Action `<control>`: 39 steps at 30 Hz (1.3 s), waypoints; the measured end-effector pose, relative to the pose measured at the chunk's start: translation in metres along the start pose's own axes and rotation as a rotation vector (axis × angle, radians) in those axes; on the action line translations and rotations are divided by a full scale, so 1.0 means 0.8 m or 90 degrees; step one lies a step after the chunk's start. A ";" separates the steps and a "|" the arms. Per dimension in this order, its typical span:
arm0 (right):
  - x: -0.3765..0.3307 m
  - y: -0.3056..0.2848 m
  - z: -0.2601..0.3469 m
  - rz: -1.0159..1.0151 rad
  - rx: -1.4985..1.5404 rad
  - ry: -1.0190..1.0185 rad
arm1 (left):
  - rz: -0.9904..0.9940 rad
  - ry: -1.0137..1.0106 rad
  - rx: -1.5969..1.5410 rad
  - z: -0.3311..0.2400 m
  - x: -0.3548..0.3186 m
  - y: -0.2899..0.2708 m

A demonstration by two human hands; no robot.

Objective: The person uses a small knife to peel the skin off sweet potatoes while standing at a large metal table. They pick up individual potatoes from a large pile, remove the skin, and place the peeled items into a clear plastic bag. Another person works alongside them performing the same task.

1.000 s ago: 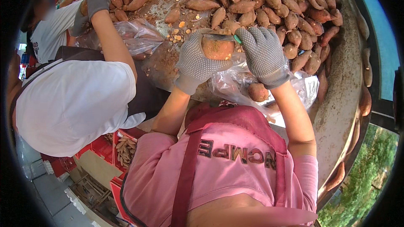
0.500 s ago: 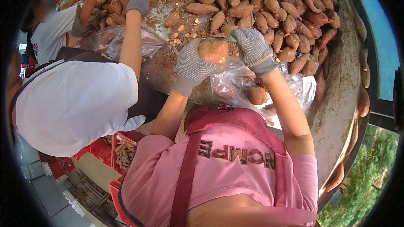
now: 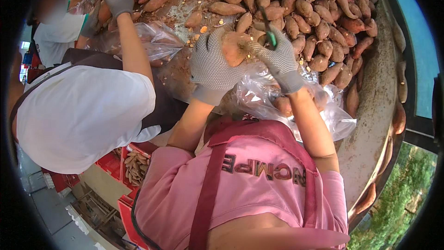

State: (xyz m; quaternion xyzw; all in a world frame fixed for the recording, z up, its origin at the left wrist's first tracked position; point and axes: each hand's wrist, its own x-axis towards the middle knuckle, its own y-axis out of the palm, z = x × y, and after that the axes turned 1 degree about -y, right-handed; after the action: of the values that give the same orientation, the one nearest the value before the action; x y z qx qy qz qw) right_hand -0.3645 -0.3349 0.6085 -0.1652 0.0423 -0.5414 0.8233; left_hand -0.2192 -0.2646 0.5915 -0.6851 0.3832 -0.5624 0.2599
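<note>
My left hand [image 3: 210,67], in a grey dotted glove, grips a sweet potato [image 3: 233,48] held up over the table. My right hand [image 3: 277,60], gloved the same way, holds a small green-handled tool [image 3: 268,34] with its tip against the sweet potato's right end. Just below my hands lies a clear plastic bag [image 3: 277,104] with a few sweet potatoes inside. A large heap of sweet potatoes [image 3: 314,14] covers the table beyond.
A person in a white shirt [image 3: 78,111] works at my left, one gloved hand [image 3: 120,2] reaching into the heap beside another clear bag [image 3: 157,39]. The round metal table's rim [image 3: 374,125] curves along the right. A red crate [image 3: 132,166] with sweet potatoes sits below.
Both my hands have shifted slightly with the sweet potato, and the right hand has turned so the green tool shows. The co-worker's arm has reached further up into the heap.
</note>
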 end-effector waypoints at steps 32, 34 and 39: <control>-0.009 0.007 0.003 0.045 -0.281 -0.107 | -0.026 -0.190 -0.456 -0.016 -0.035 0.028; -0.009 0.007 -0.022 0.051 -0.315 -0.262 | 0.070 -0.238 -0.566 -0.007 -0.028 0.031; -0.003 -0.031 0.007 -0.012 -0.091 0.028 | 0.011 -0.375 -0.839 0.005 -0.026 0.020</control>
State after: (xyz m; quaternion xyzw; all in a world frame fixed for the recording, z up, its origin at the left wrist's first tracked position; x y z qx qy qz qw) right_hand -0.3858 -0.3403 0.6216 -0.2115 0.0974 -0.5486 0.8030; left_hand -0.2208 -0.2571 0.5659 -0.8195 0.5623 -0.0043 -0.1108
